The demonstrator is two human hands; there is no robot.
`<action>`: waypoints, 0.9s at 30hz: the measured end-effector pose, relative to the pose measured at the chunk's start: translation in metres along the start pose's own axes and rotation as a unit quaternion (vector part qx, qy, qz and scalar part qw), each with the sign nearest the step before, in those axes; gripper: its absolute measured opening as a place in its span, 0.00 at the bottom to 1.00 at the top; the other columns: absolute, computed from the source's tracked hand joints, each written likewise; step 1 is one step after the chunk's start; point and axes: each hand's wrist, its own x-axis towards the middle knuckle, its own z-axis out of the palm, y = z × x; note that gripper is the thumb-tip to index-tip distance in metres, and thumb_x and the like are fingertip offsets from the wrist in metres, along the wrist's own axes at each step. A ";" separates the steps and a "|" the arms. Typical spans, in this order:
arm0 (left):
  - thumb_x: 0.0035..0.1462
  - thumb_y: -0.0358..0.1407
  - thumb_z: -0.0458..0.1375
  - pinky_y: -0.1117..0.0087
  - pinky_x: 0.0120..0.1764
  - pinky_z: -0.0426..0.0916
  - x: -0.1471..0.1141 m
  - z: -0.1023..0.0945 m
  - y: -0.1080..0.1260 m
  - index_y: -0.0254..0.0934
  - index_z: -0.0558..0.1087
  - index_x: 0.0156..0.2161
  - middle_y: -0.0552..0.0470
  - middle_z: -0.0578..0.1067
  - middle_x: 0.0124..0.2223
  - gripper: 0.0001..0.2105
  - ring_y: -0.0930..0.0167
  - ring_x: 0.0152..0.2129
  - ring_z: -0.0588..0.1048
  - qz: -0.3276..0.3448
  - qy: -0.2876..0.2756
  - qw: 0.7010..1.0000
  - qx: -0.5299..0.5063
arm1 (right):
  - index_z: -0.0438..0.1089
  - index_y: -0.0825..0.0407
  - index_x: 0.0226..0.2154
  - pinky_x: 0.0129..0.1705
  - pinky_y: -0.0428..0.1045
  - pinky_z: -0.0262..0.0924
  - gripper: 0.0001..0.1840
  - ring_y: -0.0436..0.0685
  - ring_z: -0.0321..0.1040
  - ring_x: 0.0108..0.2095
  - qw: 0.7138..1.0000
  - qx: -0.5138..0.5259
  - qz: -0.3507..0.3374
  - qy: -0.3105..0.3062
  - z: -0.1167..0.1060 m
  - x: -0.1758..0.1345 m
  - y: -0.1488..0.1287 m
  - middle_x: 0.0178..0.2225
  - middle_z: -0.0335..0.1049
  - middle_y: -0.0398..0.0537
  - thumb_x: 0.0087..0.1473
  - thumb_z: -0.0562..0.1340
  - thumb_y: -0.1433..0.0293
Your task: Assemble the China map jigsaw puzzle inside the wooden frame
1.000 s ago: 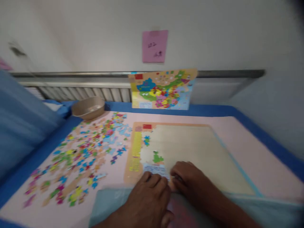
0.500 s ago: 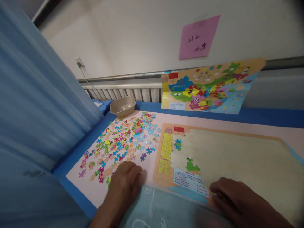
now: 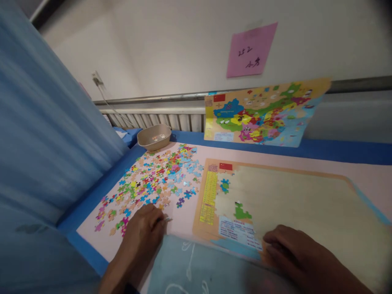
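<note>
My left hand (image 3: 146, 223) is closed at the near edge of the loose puzzle pieces (image 3: 153, 179), with a small pale puzzle piece (image 3: 168, 219) at its fingertips. My right hand (image 3: 290, 247) is curled over the lower edge of the puzzle board (image 3: 288, 204); whatever its fingers may hold is hidden. Along the board's left side and bottom corner, joined pieces form an orange border with a yellow strip, a red flag and a text panel. Inside lie a blue-green cluster (image 3: 224, 185) and a green cluster (image 3: 242, 211).
A printed map (image 3: 260, 116) leans against the rail behind the board. At the back left, a beige basket (image 3: 154, 138) holds a few pieces. A blue curtain (image 3: 45, 122) hangs at the left. Teal cloth (image 3: 196, 265) lies nearest me. A pink note (image 3: 252, 51) is on the wall.
My left hand has moved left and turned, and a pale puzzle piece now shows at its fingertips. My right hand stays by the board's lower edge. The view has shifted slightly.
</note>
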 end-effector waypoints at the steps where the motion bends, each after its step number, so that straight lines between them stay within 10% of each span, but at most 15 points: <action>1: 0.63 0.35 0.55 0.65 0.37 0.64 0.002 -0.003 0.006 0.40 0.77 0.32 0.50 0.77 0.33 0.10 0.65 0.33 0.74 -0.019 -0.009 0.999 -0.033 | 0.74 0.45 0.31 0.31 0.53 0.67 0.15 0.59 0.73 0.29 1.000 0.002 -0.006 0.020 -0.003 0.001 -0.005 0.30 0.74 0.47 0.68 0.57 0.62; 6: 0.56 0.45 0.59 0.71 0.30 0.62 0.013 0.001 0.069 0.40 0.75 0.28 0.54 0.74 0.27 0.12 0.69 0.26 0.72 -0.078 -0.056 0.967 -0.235 | 0.71 0.47 0.37 0.34 0.50 0.65 0.11 0.56 0.73 0.32 0.988 -0.014 -0.049 0.148 -0.016 0.004 -0.028 0.32 0.73 0.44 0.69 0.55 0.71; 13: 0.45 0.40 0.60 0.72 0.26 0.55 0.029 0.050 0.159 0.38 0.71 0.26 0.57 0.67 0.23 0.07 0.74 0.21 0.63 -0.131 -0.198 0.877 -0.418 | 0.69 0.47 0.42 0.37 0.49 0.63 0.04 0.55 0.71 0.35 0.980 0.020 -0.090 0.176 -0.012 -0.001 -0.040 0.36 0.73 0.43 0.71 0.58 0.70; 27: 0.41 0.43 0.63 0.73 0.23 0.50 0.034 0.079 0.172 0.38 0.71 0.25 0.61 0.63 0.18 0.10 0.77 0.17 0.58 -0.181 -0.196 0.835 -0.481 | 0.66 0.49 0.44 0.41 0.54 0.57 0.05 0.59 0.69 0.38 0.983 -0.006 -0.092 0.156 -0.001 -0.002 -0.041 0.37 0.74 0.45 0.66 0.62 0.73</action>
